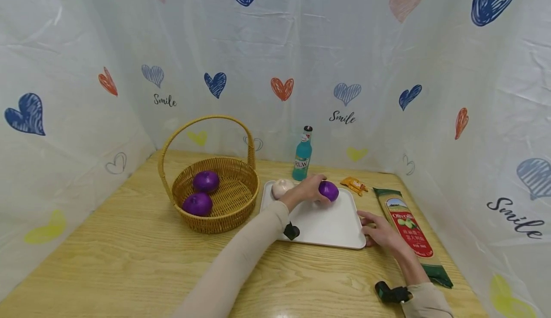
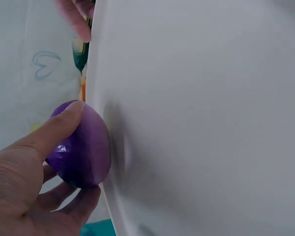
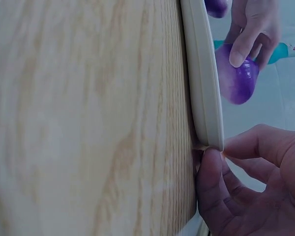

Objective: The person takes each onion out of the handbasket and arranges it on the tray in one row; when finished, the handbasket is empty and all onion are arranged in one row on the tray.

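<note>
On the tabletop (image 1: pixel 129 241), a basket (image 1: pixel 217 223) stands left of a tray (image 1: pixel 327 229), two onions (image 1: pixel 197 204) inside it, at the left. On the tray's back left corner sits a bulb (image 1: pixel 281 187); right of it, the fingers (image 2: pixel 88 204) of the left hand (image 1: pixel 306 189) hold another onion (image 1: pixel 329 191). A bottle (image 1: pixel 303 159) stands behind the tray, a packet (image 1: pixel 354 185) past its back right corner. The right hand (image 1: pixel 380 230) touches its right side, beside a bag (image 1: pixel 406 224).

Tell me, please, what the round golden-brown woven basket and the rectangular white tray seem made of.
The basket: probably wicker or imitation rattan, slightly glossy; interlaced strands show. The tray: likely plastic, smooth, low-sheen; its uniform surface and rounded corners suggest this.
</note>
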A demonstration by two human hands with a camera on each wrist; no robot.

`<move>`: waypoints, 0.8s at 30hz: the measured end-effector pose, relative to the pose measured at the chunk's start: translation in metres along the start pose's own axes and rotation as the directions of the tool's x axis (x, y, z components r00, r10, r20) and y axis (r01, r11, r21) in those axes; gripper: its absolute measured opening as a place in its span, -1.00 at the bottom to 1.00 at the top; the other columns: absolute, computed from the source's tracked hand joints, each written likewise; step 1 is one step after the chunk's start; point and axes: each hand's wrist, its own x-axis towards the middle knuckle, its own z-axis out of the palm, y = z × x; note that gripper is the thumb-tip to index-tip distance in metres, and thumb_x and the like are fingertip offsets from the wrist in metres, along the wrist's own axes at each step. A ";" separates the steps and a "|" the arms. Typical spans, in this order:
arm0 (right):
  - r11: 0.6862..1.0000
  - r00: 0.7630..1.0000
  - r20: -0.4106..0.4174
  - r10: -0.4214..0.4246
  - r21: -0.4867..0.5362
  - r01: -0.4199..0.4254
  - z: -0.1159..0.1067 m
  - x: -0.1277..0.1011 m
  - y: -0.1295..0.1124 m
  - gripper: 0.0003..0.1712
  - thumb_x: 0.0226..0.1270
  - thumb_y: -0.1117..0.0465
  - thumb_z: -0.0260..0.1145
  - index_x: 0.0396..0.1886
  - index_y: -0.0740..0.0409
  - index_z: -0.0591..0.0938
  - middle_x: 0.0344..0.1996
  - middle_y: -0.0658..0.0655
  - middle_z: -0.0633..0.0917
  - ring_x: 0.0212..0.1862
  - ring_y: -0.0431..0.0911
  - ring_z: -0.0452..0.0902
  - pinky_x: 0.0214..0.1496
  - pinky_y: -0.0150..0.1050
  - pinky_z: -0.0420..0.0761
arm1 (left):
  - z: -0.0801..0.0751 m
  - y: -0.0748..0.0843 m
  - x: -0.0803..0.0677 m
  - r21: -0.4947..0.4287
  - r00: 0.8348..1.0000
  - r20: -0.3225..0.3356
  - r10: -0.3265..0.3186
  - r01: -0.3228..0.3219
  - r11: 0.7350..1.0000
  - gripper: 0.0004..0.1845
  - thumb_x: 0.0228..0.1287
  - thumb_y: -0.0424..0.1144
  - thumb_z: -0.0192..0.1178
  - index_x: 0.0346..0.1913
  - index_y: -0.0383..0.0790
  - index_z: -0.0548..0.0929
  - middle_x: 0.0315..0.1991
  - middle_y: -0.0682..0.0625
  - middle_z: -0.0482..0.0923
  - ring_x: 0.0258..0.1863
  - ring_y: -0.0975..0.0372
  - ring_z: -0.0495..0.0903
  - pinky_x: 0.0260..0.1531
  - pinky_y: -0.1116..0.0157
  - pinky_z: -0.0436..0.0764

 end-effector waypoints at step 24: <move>1.000 1.000 -0.005 0.007 0.004 -0.007 0.000 0.000 0.000 -0.33 0.38 0.41 0.09 0.46 0.41 0.20 0.08 0.41 0.45 -0.27 -0.09 0.52 -0.39 -0.29 0.64 | 0.001 -0.005 -0.002 -0.078 1.000 -0.015 0.005 -0.006 0.997 -0.10 0.07 -0.04 0.48 0.44 -0.22 0.32 0.33 -0.13 0.42 0.31 0.10 0.42 0.32 0.21 0.44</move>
